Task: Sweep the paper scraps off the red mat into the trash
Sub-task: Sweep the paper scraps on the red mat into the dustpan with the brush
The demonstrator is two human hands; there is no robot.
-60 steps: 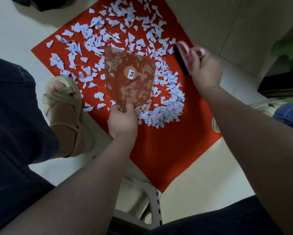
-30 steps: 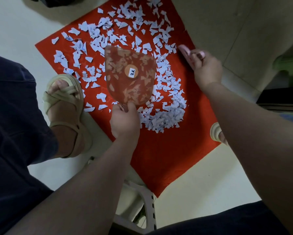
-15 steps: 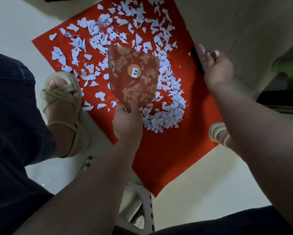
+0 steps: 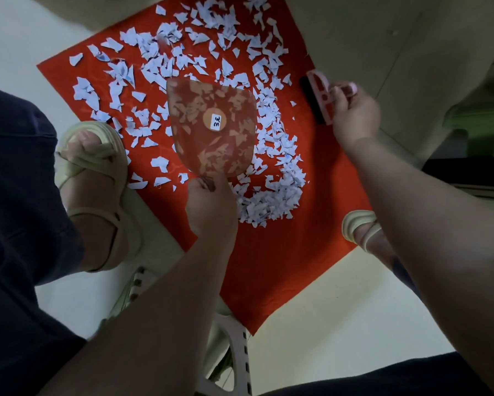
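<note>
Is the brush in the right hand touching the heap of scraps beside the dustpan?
Apart. The head view shows bare red mat between the brush, gripped by the right hand, and the heap of scraps.

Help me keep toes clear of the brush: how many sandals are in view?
2. One cream strappy sandal on the left foot, at the red mat's left edge; the other at the mat's right edge, mostly hidden behind the right forearm.

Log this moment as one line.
left hand: holds translucent dustpan by handle, over paper scraps | right hand: grips pink brush at right edge of red mat | scraps: scattered on mat, heap beside dustpan
</note>
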